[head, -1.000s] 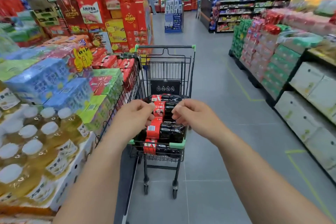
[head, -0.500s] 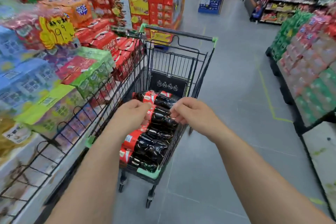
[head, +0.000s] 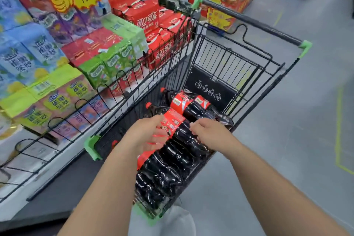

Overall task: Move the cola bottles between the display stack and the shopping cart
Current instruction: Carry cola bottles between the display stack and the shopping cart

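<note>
Both your hands are down on one bottle, arms stretched forward.

Your bare left forearm [head: 107, 187] comes up from the lower left and your bare right forearm [head: 268, 182] from the lower right, so that the two converge towards the middle. Your left hand [head: 147, 136] is turned palm inward, thumb on top, with its fingers curled over the red label of the dark plastic cola bottle [head: 182, 134]. Your right hand [head: 210, 134] sits just beside it, back up and wrist slightly bent, its fingers bent down onto the bottle's dark body. The fingertips there are partly hidden. The hands are near each other but not touching.
</note>
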`<state>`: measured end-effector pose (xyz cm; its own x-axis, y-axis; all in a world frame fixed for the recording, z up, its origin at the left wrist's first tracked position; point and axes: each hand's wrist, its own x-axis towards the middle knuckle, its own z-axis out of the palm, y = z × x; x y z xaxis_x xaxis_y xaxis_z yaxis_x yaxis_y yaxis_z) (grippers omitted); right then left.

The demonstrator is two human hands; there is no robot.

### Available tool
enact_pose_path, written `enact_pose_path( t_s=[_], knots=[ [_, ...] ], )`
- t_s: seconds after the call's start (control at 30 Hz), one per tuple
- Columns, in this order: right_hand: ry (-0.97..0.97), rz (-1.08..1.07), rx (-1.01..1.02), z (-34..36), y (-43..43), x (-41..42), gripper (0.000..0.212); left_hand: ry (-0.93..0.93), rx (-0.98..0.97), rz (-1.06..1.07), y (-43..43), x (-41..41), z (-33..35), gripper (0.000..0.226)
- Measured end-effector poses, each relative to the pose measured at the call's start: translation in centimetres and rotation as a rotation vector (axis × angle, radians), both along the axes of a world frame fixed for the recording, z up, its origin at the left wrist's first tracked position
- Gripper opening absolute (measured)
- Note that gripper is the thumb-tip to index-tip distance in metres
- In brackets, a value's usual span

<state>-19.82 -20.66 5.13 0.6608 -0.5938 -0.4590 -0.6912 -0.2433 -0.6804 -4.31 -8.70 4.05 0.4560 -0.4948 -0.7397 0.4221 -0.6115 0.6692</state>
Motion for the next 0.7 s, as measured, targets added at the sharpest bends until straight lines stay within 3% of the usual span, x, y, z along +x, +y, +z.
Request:
enact_pose_path(
  t_s=[0.1, 0.4, 0.5, 0.57, 0.7],
  knots=[
    [0.080, 0.047, -0.009, -2.3, -2.9, 2.8, 0.029, 0.045, 0.055, 0.052, -2.3, 1.6, -2.5, 0.028],
    [0.355, 0.134, 0.083, -11.4, -8.7, 9.1, 0.045, 0.065, 0.171, 0.382, -7.2, 4.3, -10.2, 0.033],
    [0.373, 0.173, 0.084, -14.9, -9.9, 10.3, 0.038, 0.094, 0.200, 0.485, -9.0, 4.8, -12.6, 0.032],
    [0.386, 0.196, 0.137, -16.8, -10.6, 10.6, 0.039, 0.144, 0.190, 0.555, -10.4, 5.2, -14.2, 0.044],
    [0.451, 0.134, 0.302, -19.7, -11.7, 10.6, 0.067, 0.211, 0.222, 0.675, -12.5, 6.1, -16.1, 0.088]
  ],
)
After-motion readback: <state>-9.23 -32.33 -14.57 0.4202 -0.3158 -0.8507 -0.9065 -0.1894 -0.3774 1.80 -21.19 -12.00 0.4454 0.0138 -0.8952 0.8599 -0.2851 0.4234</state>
